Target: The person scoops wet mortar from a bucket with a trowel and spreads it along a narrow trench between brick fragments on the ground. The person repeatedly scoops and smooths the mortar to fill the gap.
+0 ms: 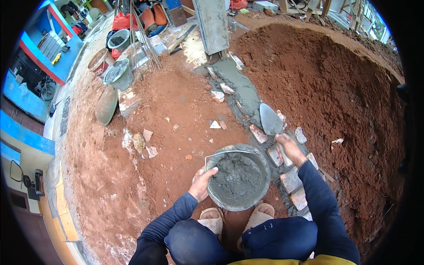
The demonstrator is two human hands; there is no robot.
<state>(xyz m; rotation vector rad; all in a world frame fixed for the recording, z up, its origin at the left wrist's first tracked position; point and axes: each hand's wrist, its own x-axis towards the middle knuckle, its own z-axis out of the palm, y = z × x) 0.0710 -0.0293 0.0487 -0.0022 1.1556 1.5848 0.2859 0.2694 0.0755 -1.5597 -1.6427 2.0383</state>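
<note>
My left hand (202,181) grips the left rim of a bucket (236,176) of wet grey mortar, standing or held between my sandalled feet and the brick row, its wire handle beside my fingers. My right hand (287,148) holds a trowel (270,118) by its handle, the blade pointing forward over the mortar strip (242,95). Below the trowel, bricks (291,179) sit in grey mortar along the strip, which runs back to the foot of a concrete post (210,26).
Heaped red soil (331,84) rises at the right. At the back left are grey buckets (118,75), a red-and-white bucket (96,62), an oval pan (106,106) and upright rods (145,48). Brick fragments (150,150) lie on the dirt. Blue-painted walls (24,132) edge the far left.
</note>
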